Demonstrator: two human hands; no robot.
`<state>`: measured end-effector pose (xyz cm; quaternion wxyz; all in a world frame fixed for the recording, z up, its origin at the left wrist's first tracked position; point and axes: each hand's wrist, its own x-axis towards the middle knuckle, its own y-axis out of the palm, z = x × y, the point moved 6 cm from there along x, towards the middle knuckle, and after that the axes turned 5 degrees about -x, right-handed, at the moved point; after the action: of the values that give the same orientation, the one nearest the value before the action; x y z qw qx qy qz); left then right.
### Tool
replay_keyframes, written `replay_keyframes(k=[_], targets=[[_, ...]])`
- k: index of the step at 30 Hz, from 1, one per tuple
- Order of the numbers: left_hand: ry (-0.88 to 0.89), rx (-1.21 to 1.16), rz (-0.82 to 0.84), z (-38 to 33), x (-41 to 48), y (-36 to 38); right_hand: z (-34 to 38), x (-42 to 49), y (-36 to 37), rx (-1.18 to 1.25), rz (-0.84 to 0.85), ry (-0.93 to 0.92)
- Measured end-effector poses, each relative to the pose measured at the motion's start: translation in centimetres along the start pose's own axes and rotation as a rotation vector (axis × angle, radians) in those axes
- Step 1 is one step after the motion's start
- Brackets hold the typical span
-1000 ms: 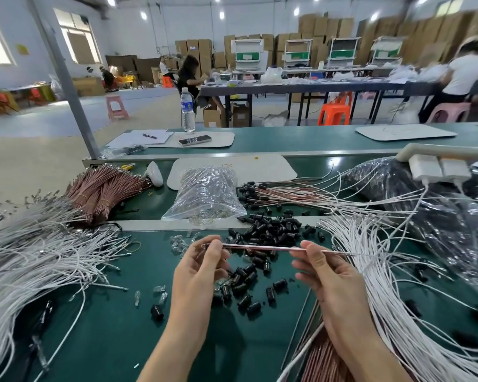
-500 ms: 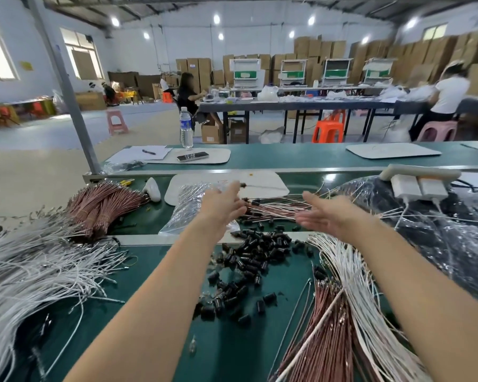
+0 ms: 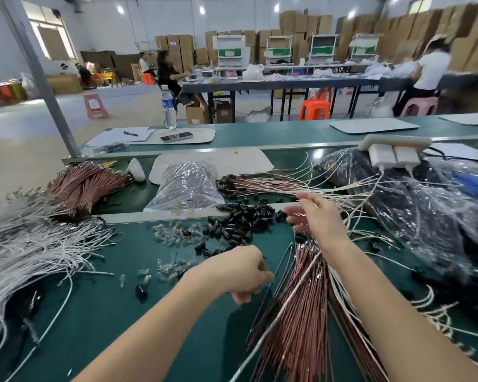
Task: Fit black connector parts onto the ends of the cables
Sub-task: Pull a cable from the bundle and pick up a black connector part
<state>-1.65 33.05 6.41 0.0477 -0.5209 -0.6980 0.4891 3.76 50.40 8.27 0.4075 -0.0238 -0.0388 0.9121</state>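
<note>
A loose pile of black connector parts lies on the green table. Behind it is a fan of thin cables with black connectors fitted on their left ends. A bundle of copper-coloured cables runs from the bottom edge up toward the pile. My left hand hovers low beside that bundle's ends with its fingers curled under; whatever is inside them is hidden. My right hand is raised over the bundle's tips with fingers loosely spread and holds nothing.
White cables heap up on the left, with a second copper bundle behind them. A clear bag of parts sits mid-table and small clear pieces lie scattered. Plastic-wrapped bags and a power strip fill the right.
Both hands held one cable, reached forward to the fan of fitted cables and released it. Now the left hand has drawn back low to the table and the right is pulling back.
</note>
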Motion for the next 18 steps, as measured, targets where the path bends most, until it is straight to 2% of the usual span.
replay_keyframes(k=[2,5,9,15,18], targets=[[-0.024,0.082,-0.018,-0.8,-0.2,1.3,-0.1,-0.5,0.0,0.01,-0.016,-0.008],[-0.018,0.227,-0.129,-1.9,0.0,2.2,-0.6,-1.4,0.3,0.022,-0.019,-0.017],[-0.062,0.315,-0.237,-2.7,-0.1,2.5,-1.4,-2.6,0.6,0.026,-0.009,-0.039],[-0.054,0.439,-0.273,-3.2,-0.3,3.0,-2.4,-3.3,1.1,-0.004,-0.032,-0.052],[-0.039,0.472,-0.27,-3.3,-0.3,2.9,-2.5,-3.6,1.4,-0.096,-0.065,-0.098]])
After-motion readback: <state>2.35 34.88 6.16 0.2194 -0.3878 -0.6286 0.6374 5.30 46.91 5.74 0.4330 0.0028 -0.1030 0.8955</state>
